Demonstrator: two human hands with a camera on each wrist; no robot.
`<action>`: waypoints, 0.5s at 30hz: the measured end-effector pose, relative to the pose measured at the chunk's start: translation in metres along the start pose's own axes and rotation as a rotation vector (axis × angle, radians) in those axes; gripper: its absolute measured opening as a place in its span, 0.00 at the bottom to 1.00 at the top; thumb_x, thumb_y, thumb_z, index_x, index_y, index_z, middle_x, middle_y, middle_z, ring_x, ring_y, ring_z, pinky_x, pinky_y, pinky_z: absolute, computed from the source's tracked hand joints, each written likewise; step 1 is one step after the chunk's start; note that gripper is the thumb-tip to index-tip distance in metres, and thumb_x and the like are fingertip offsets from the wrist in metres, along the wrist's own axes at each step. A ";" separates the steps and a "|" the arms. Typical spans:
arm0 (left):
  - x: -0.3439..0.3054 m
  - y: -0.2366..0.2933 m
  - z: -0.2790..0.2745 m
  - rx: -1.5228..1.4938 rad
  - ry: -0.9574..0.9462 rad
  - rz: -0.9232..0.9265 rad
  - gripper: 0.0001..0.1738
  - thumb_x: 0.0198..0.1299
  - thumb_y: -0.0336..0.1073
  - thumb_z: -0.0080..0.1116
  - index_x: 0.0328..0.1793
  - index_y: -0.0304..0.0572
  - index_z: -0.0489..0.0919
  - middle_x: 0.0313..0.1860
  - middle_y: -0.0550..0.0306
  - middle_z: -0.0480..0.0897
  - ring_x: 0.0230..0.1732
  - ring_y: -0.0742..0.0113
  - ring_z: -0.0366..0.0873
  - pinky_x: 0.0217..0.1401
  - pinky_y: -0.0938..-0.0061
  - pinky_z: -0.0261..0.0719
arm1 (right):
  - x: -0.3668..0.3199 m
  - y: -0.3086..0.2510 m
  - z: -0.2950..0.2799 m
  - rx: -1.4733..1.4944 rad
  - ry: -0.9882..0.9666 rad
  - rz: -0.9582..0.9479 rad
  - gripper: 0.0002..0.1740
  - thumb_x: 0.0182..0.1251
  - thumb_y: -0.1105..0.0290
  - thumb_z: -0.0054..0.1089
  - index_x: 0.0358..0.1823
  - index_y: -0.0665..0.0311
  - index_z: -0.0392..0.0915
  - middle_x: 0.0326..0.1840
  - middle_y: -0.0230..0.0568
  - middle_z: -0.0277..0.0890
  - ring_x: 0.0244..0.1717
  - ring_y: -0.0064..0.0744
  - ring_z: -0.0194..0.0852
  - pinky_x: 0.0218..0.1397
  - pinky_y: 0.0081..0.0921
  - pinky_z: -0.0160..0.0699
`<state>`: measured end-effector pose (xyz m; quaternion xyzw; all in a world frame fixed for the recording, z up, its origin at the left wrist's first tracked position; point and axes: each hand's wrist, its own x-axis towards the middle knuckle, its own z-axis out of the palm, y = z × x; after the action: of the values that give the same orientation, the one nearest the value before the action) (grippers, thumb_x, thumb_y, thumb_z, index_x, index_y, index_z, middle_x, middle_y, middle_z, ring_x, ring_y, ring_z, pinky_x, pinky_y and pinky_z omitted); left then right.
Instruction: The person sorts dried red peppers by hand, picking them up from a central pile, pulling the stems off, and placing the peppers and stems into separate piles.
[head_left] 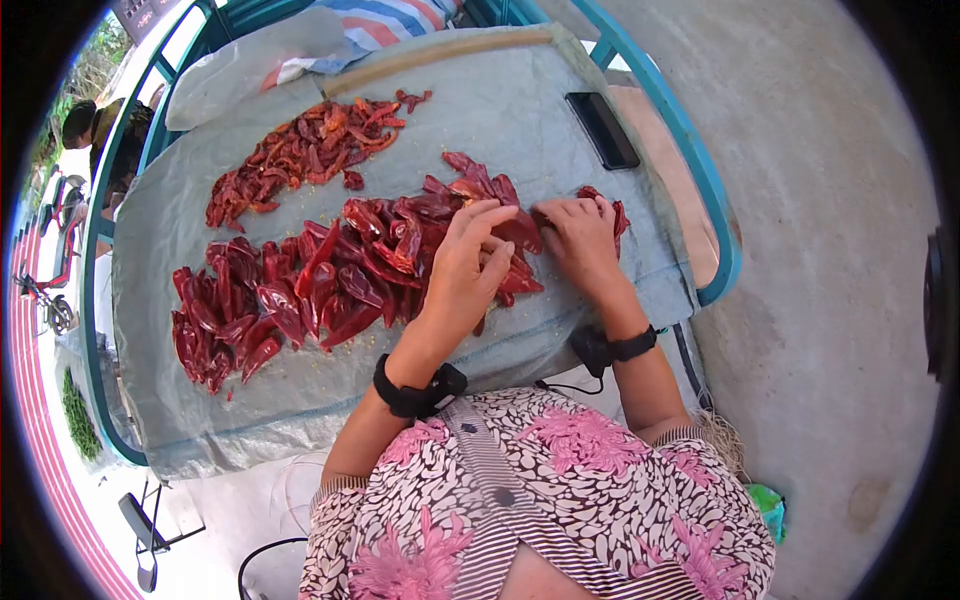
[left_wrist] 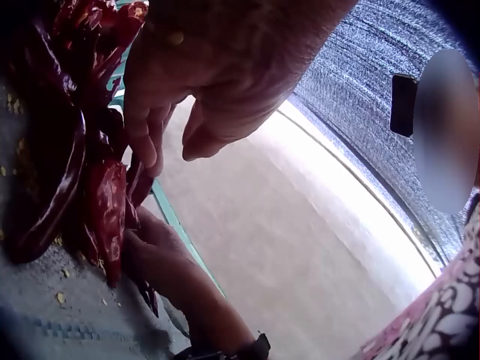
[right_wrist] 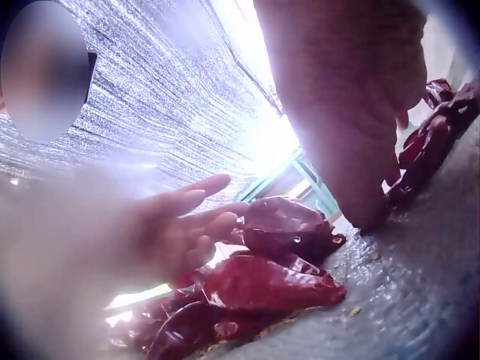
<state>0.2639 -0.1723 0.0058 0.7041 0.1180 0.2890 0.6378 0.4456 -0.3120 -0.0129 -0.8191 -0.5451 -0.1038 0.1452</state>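
Note:
A long heap of dried red chili peppers (head_left: 330, 270) lies across the grey sheet (head_left: 500, 110). My left hand (head_left: 470, 255) hovers over the heap's right end, fingers loosely bent and thumb apart from them. In the right wrist view, the left hand's (right_wrist: 180, 225) fingers are spread beside a glossy chili pepper (right_wrist: 270, 283). My right hand (head_left: 582, 245) is lowered to the sheet, between the heap and a small group of chilies (head_left: 620, 215) on the right. Its fingertips are hidden, and I cannot tell whether they grip a chili.
Farther back is a second pile of flatter, torn chilies (head_left: 310, 150). A black phone (head_left: 603, 130) lies at the back right. A teal metal rail (head_left: 690, 150) borders the sheet. Beyond the left side are a person (head_left: 120, 140) and a red bike (head_left: 62, 240).

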 end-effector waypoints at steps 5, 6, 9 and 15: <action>-0.004 -0.003 -0.006 0.081 -0.011 0.028 0.23 0.69 0.21 0.61 0.70 0.40 0.79 0.67 0.55 0.76 0.47 0.73 0.82 0.48 0.79 0.81 | 0.007 -0.002 -0.014 0.093 0.104 0.173 0.15 0.66 0.68 0.67 0.54 0.53 0.84 0.51 0.34 0.86 0.56 0.38 0.80 0.75 0.47 0.60; -0.005 -0.003 -0.006 0.075 -0.006 0.029 0.23 0.69 0.21 0.61 0.69 0.40 0.79 0.67 0.55 0.76 0.47 0.74 0.82 0.48 0.79 0.81 | 0.009 -0.007 -0.021 0.188 0.115 0.253 0.15 0.67 0.67 0.67 0.54 0.55 0.84 0.51 0.35 0.86 0.55 0.38 0.81 0.73 0.46 0.63; -0.003 0.014 -0.001 -0.042 0.040 -0.045 0.21 0.68 0.21 0.63 0.66 0.41 0.80 0.63 0.55 0.77 0.45 0.74 0.82 0.46 0.80 0.80 | 0.012 -0.035 -0.042 0.634 0.078 0.374 0.15 0.71 0.64 0.67 0.56 0.60 0.83 0.51 0.39 0.86 0.53 0.35 0.83 0.66 0.38 0.73; -0.004 0.001 -0.004 0.069 -0.091 0.013 0.19 0.68 0.21 0.63 0.64 0.40 0.81 0.58 0.56 0.78 0.42 0.75 0.82 0.45 0.79 0.81 | -0.004 -0.050 -0.061 0.648 0.035 0.359 0.17 0.69 0.69 0.69 0.57 0.62 0.83 0.54 0.43 0.84 0.55 0.40 0.83 0.59 0.35 0.80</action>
<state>0.2578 -0.1714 0.0058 0.7389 0.0941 0.2565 0.6159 0.3974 -0.3187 0.0495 -0.8111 -0.3949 0.0872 0.4225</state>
